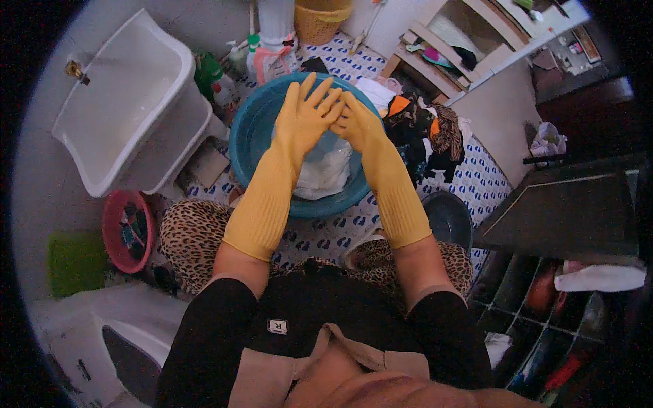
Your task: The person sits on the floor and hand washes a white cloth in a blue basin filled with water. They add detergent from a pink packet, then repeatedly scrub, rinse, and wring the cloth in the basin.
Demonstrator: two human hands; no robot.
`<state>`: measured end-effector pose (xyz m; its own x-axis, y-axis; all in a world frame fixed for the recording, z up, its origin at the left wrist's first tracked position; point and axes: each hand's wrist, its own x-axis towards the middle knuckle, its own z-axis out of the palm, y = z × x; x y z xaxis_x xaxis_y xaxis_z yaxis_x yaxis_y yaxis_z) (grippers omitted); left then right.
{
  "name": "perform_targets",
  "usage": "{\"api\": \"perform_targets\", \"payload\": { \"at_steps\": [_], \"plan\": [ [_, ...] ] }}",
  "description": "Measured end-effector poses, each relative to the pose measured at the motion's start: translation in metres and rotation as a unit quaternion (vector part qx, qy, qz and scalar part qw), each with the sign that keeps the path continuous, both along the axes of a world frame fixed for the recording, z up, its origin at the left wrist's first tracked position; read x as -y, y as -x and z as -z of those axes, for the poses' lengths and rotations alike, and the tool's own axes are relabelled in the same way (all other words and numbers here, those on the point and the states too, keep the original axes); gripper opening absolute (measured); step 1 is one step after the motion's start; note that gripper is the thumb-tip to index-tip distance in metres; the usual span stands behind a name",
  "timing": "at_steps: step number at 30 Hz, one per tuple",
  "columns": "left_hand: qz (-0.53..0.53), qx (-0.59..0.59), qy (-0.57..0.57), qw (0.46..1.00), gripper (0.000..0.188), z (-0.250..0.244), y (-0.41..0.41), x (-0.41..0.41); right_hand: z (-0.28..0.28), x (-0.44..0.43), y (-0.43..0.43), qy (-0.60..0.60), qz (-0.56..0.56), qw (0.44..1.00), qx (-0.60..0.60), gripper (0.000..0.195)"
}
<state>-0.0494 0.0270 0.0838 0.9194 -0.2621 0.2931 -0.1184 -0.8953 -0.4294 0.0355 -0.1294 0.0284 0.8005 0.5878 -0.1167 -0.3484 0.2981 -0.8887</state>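
Observation:
Long yellow rubber gloves cover both of my hands, reaching well up the forearms. Palm down over the far part of a teal plastic basin (237,148), my left hand (308,117) has its fingers spread and holds nothing. My right hand (357,122) meets it at the fingers; the overlap hides whether it grips the left glove's fingers. Below the hands, a wet white cloth (326,173) lies bunched in the basin, in what looks like water. My forearms cover parts of the basin's near rim.
A clothes pile (428,132) lies right of the basin, with a dark basin (449,219) nearer me. On the left are a white sink (127,102) and a pink basin (127,229) holding small items. Bottles (219,84) and a wicker-look bin (319,23) stand beyond.

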Motion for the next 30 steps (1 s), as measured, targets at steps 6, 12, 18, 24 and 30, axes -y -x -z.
{"api": "perform_targets", "payload": {
  "at_steps": [6, 12, 18, 24, 30],
  "plan": [
    [-0.265, 0.151, -0.634, 0.711, 0.047, 0.056, -0.013, -0.014, 0.013, -0.045, 0.035, 0.031, -0.001, 0.996, -0.083, 0.054],
    [-0.187, 0.104, -0.964, 0.156, 0.065, 0.049, -0.023, -0.023, 0.02, -0.072, 0.063, -0.047, -0.015, 0.984, -0.174, 0.057],
    [-0.201, 0.101, -0.962, 0.156, 0.066, 0.069, -0.032, -0.034, 0.038, -0.094, 0.102, -0.059, -0.112, 0.964, -0.234, 0.059],
    [-0.186, 0.085, -0.963, 0.177, 0.066, 0.065, -0.032, -0.033, 0.032, -0.102, 0.137, -0.006, -0.133, 0.941, -0.31, 0.056],
    [-0.154, 0.062, -0.968, 0.19, 0.055, 0.074, -0.039, -0.059, 0.03, -0.102, 0.152, 0.034, -0.174, 0.968, -0.177, 0.06]
  ]
}}
